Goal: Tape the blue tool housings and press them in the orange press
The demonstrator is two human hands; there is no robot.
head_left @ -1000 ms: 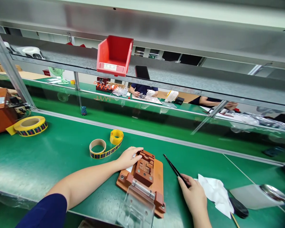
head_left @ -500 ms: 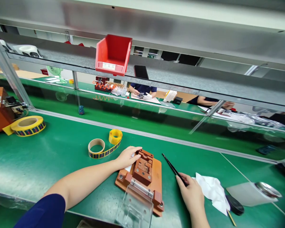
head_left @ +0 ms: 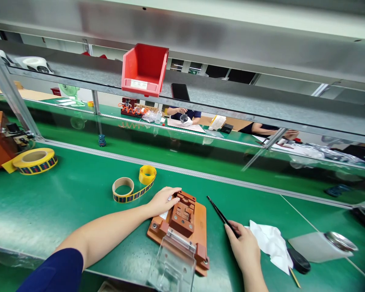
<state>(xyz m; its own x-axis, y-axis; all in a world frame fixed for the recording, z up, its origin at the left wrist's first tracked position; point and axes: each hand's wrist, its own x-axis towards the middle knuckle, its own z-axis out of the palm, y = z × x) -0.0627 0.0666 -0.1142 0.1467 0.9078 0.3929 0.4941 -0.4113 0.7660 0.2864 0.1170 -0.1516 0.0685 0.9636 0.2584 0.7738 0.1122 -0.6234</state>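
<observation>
A brown fixture (head_left: pixel 201 227) with a raised, slotted block (head_left: pixel 181 225) lies on the green bench in front of me. Its clear hinged cover (head_left: pixel 172 263) is swung open toward me and hangs at the bench's front edge. My left hand (head_left: pixel 162 202) grips the block's far left side, thumb on top, with some fingers hidden behind it. To the right of the fixture, my right hand (head_left: pixel 245 245) is closed around black tweezers (head_left: pixel 218 211). The tweezers' tips point up and left, apart from the fixture, with nothing visible between them.
Label rolls (head_left: pixel 123 190) lie behind my left arm, and a larger yellow roll (head_left: pixel 35 161) sits far left. A white cloth (head_left: pixel 270 243), a black oval object (head_left: pixel 299 261) and a white bottle (head_left: pixel 314 247) are at right. A red bin (head_left: pixel 144 69) stands on the shelf above.
My hands, the fixture and the tweezers have stayed in place. Across the bench, a co-worker's hands have shifted and now hold up a dark, round object.
</observation>
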